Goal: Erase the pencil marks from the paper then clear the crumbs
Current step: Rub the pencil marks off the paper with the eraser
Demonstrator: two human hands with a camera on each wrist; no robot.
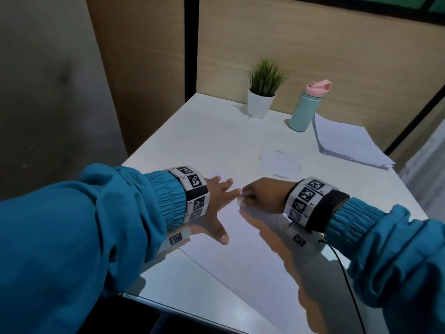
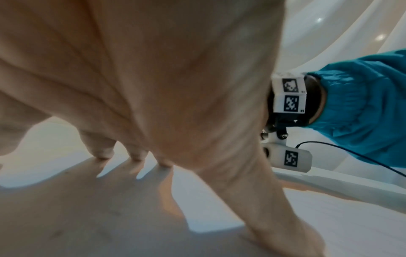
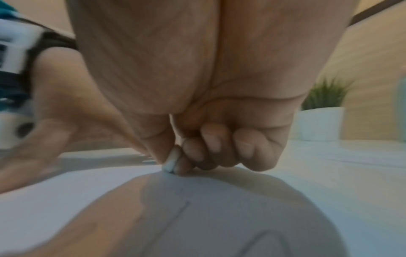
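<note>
1. I see the paper lying flat on the near part of the white surface, with faint pencil marks showing as thin grey lines close under my right hand.
2. The eraser is a small white piece, its tip down on the sheet near the far edge of the paper; only a sliver of it shows.
3. My right hand has its grip clamped on the eraser, thumb against forefinger, with the other fingers curled in under the palm.
4. My left hand lies spread on the paper just beside the right, its grip apart, straight fingertips and thumb pressing down on the sheet.
5. I cannot make out any crumbs; the wrist views are blurred.
6. Farther back on the surface there is a faint round clear disc, and beyond it a teal bottle with a pink lid.
7. A stack of papers lies just right of the bottle, and a small potted plant in a white pot stands to its left, near the wooden back wall.
</note>
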